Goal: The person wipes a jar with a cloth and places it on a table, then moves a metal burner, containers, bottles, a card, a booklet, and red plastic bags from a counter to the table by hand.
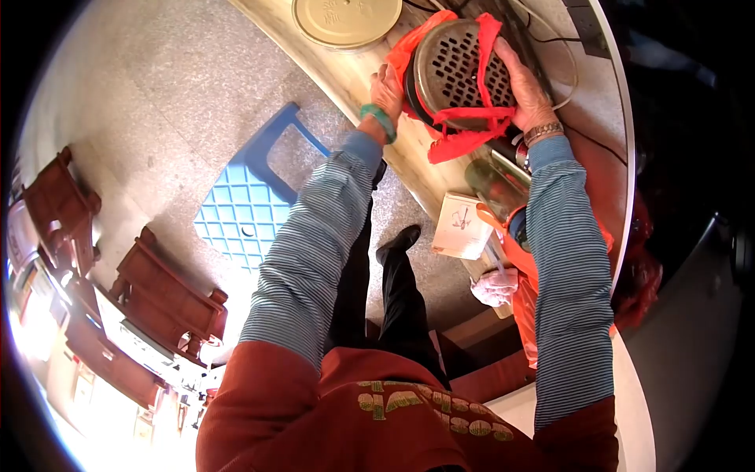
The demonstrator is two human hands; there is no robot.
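Observation:
A round metal thing with a perforated face (450, 75) sits in a red plastic bag (464, 144) on the narrow wooden tabletop; its exact kind is unclear. The bag's red strips run across and beside the perforated face. My left hand (387, 92), with a green band at the wrist, has its fingers curled at the bag's left edge. Along the right side of the round thing, my right hand (525, 88) grips it, a metal watch on that wrist. Some of the right fingers are hidden beneath.
A round golden lid (346, 20) lies at the table's far end. Nearer are a greenish jar (494, 181), a small box (462, 226), an orange bag (523, 259) and a crumpled cloth (495, 288). A blue plastic stool (255, 197) and wooden chairs (169, 291) stand leftward.

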